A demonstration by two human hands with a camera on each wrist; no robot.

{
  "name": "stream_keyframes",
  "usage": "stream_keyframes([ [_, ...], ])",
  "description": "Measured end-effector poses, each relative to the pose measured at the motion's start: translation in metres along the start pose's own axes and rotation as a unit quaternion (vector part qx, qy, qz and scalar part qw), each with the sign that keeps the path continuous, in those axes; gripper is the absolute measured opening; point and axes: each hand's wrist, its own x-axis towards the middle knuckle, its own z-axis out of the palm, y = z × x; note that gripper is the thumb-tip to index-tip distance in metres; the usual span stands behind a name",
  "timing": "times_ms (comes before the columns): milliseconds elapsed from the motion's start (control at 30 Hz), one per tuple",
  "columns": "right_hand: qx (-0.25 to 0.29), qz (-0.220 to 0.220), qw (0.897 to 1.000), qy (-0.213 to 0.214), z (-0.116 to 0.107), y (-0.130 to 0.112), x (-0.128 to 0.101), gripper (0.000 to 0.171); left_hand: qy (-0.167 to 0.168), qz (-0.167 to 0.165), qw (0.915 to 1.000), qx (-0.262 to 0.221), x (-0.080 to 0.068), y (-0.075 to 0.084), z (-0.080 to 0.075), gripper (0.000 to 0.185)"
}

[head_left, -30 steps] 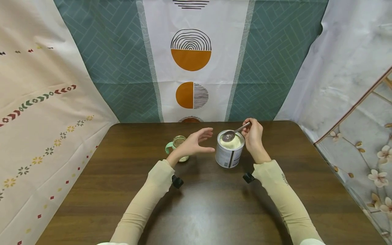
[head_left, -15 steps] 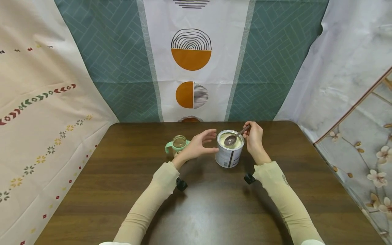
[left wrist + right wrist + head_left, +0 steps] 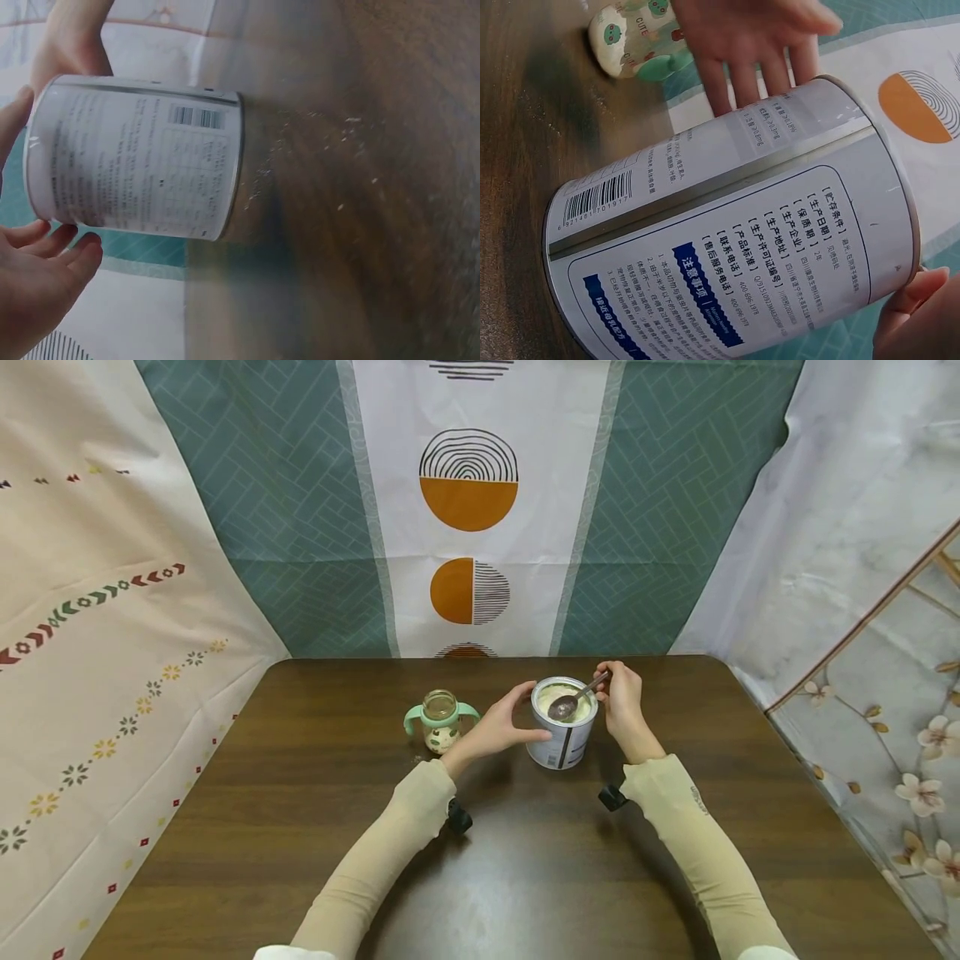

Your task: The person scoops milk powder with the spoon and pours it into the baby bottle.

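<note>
A tin (image 3: pixel 561 755) of pale yellow powder stands uncovered on the table. My right hand (image 3: pixel 622 700) pinches the handle of a metal spoon (image 3: pixel 562 707), whose bowl lies over the powder inside the rim. On the tin's left side is my left hand (image 3: pixel 498 727), thumb in front and fingers toward the back, all spread rather than curled. The left wrist view shows its fingers (image 3: pixel 79 251) right at the tin's wall near the top. Left of that hand stands an uncapped baby bottle (image 3: pixel 441 737) with two mint-green handles and a printed pattern.
The brown wooden table (image 3: pixel 495 877) carries small pale specks near the tin's base, seen in the left wrist view. A patterned cloth (image 3: pixel 480 518) hangs behind the table's back edge, with more cloth at both sides.
My left hand has moved right, from beside the bottle to the tin, uncovering more of the bottle. The spoon in my right hand has lowered slightly toward the powder.
</note>
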Motion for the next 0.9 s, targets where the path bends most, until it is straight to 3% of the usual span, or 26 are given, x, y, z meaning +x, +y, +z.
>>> stream_keyframes([
  [133,0.001,0.013,1.000,0.010,-0.002,0.002,0.001,0.027,0.007,-0.017,0.9996,-0.020,0.002,-0.004,0.005,0.082],
  [600,0.013,0.063,0.998,0.002,-0.007,0.005,0.005,0.028,0.025,-0.002,0.9994,-0.024,0.006,-0.006,0.014,0.079],
  [900,0.021,0.074,0.997,-0.024,-0.011,0.007,0.005,0.027,0.028,-0.003,0.9994,-0.021,0.006,-0.008,0.014,0.079],
])
